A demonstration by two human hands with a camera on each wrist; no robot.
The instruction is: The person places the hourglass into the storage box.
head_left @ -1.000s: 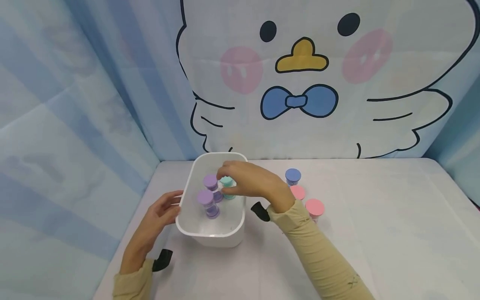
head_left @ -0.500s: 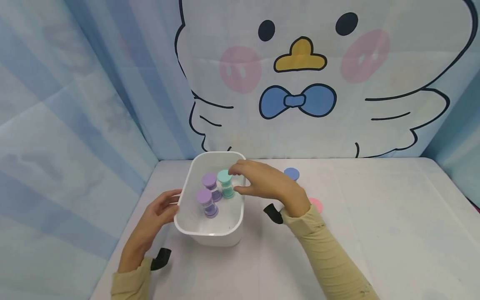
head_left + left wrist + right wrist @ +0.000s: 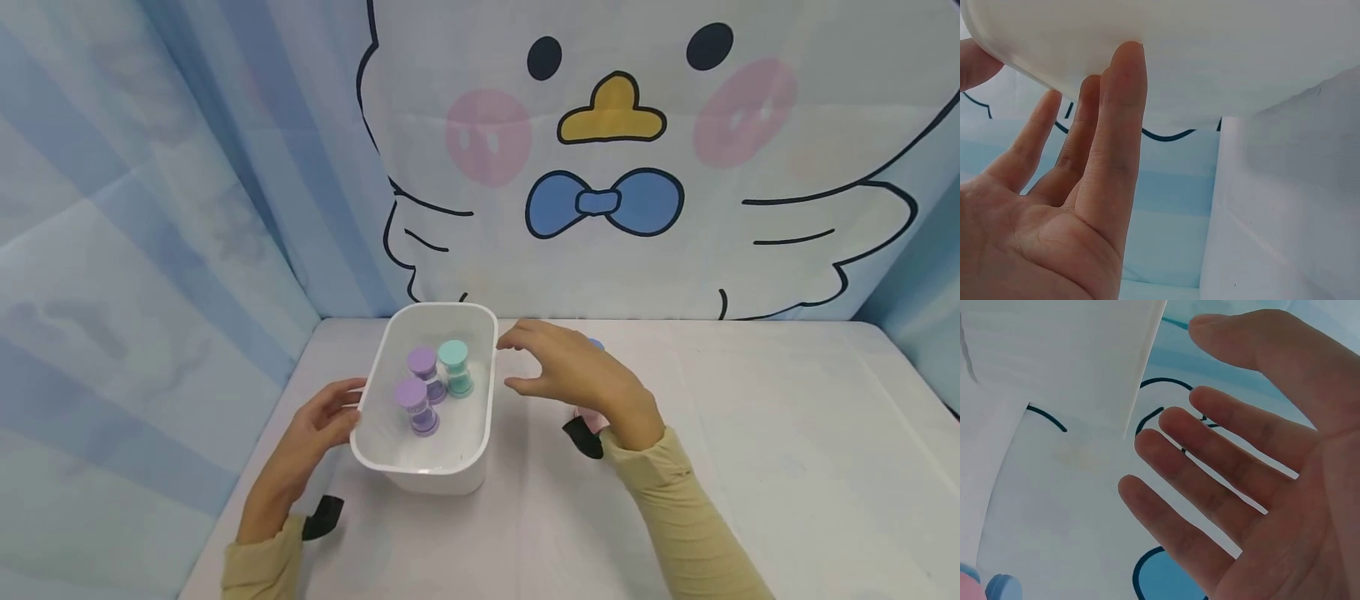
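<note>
A white plastic bin (image 3: 431, 472) stands on the table, holding two purple sand timers (image 3: 411, 392) and a mint-green sand timer (image 3: 453, 353), all upright. My left hand (image 3: 318, 425) touches the bin's left side with extended fingers; the left wrist view shows its fingertips (image 3: 1129, 62) against the outer wall. Just right of the bin's right rim is my right hand (image 3: 581, 367), fingers spread and holding nothing. Behind it, a blue timer (image 3: 596, 342) and a pink timer (image 3: 591, 418) are mostly hidden.
The white-covered table (image 3: 765, 467) extends to the right of the bin. A curtain (image 3: 150, 292) hangs along the left, and a cloth with a cartoon face (image 3: 600, 275) closes off the back.
My right hand has let go of the mint-green timer inside the bin and moved right, out past the rim. My left hand has stayed at the bin's side.
</note>
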